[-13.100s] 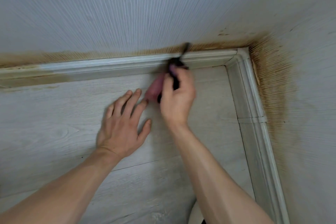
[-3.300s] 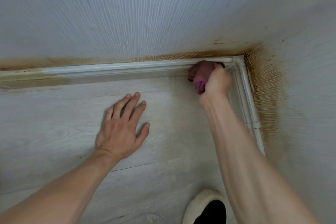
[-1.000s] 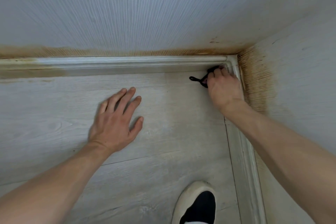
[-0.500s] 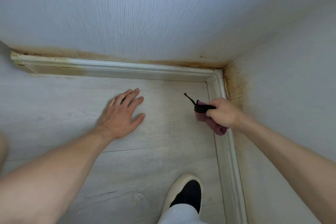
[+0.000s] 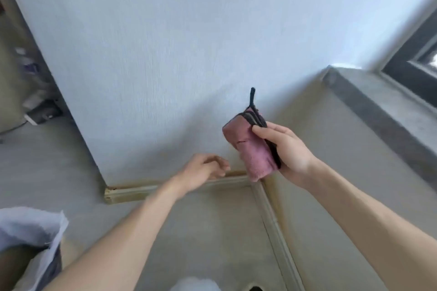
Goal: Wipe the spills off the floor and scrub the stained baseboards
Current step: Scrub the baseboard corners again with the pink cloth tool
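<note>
Two hands | right hand (image 5: 287,149) holds cloth (image 5: 250,146) | left hand (image 5: 203,169) blurred, empty

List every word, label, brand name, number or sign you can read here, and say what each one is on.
None: no readable text shows anywhere in this view.
The pink cloth gripped by the right hand: no tag or print shows.
The clutter on the floor at the far left: too blurred to tell whether it bears any writing.
The wall, the baseboard and the window sill: plain, no marks.
</note>
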